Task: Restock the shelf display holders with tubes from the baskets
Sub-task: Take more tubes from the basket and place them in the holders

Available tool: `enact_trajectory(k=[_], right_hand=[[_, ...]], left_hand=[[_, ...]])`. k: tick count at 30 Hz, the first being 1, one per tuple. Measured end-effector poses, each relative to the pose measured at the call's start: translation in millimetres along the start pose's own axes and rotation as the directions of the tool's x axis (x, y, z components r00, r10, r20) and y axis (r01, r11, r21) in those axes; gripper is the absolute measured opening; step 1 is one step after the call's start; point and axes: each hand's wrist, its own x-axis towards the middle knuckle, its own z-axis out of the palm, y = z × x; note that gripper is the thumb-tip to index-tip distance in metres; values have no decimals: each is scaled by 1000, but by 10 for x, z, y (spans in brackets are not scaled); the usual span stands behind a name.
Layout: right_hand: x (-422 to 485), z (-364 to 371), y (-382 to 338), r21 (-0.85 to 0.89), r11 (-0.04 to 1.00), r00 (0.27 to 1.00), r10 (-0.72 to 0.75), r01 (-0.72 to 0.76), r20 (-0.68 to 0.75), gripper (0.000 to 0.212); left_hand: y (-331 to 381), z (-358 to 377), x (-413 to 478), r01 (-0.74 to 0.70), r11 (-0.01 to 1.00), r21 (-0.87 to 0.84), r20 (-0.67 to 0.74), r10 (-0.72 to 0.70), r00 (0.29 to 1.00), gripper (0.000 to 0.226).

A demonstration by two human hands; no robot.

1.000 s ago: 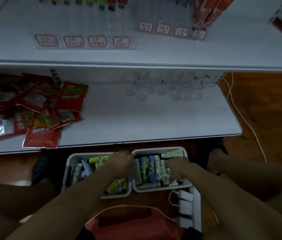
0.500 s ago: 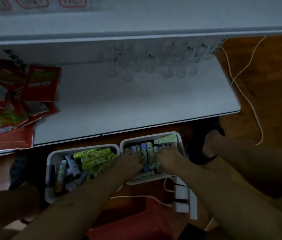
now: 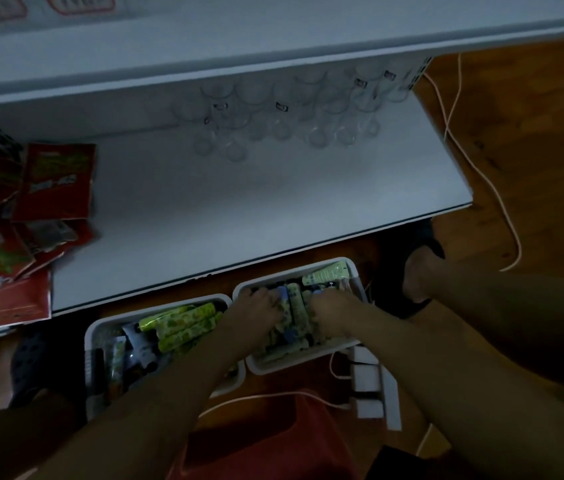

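Both hands point(image 3: 256, 308) apparently inside right basket point(image 3: 355, 271)

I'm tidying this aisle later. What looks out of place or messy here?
The red snack packets at the shelf's left end lie in a loose, overlapping heap, tilted every way. The clear holders at the back stand empty.

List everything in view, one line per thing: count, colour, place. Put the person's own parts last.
Baskets: two, white, on the floor below the shelf.
Tubes: many, mostly green, in both baskets.
Holders: a cluster, clear, back right of the shelf.
Shelf: one, white, above the baskets.
Packets: a pile, red, left of the shelf.
Cable: one, white, on the floor at right.
Power strip: one, white, right of the baskets.
Left hand: in the right basket.
Right hand: in the right basket.
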Motion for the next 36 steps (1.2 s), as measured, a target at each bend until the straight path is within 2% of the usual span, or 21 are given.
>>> enact_trajectory(k=[2,3,5,8,10,14,16,19,23,28,33,36], right_hand=[[-60,-183,18,114,993,998,-5,12,-59,20],[-105,-276,27,153,988,995,-9,25,-103,10],[-232,-456,29,248,967,980,-8,58,-200,24],[-475,-731,-10,377,915,941,-6,142,-339,31],[-639,-966,-65,421,887,896,16,192,-443,31],[-1087,-1531,-217,477,786,741,38,392,-671,11],[-1331,-1776,-324,441,755,656,19,485,-754,9],[-1657,-2095,-439,340,755,529,-10,560,-849,16],[-2026,-2486,-531,236,746,328,25,623,-944,3],[-2375,-2946,-622,196,676,240,29,711,-970,8],[-2552,-3338,-577,151,706,146,69,692,-987,17],[-2581,-3573,-520,101,750,59,82,654,-995,20]], left_hand=[[-85,-151,-9,124,960,-253,-98,-153,983,26],[-132,-273,-18,184,900,-396,-115,-247,962,20],[-250,-524,-33,263,754,-602,-100,-398,912,11],[-396,-853,-129,258,597,-760,-140,-537,832,5],[-440,-1102,-229,207,547,-811,-173,-562,809,3],[-449,-1736,-441,124,563,-817,-270,-563,781,15],[-428,-2055,-547,55,557,-828,-336,-572,748,18],[-407,-2554,-694,-60,613,-788,-494,-571,656,17],[-400,-3208,-887,-124,691,-712,-643,-570,511,19],[-547,-3835,-997,-191,695,-693,-686,-555,471,32],[-713,-4252,-1082,-167,722,-672,-710,-562,425,17],[-848,-4437,-1136,-78,742,-666,-711,-599,369,12]])
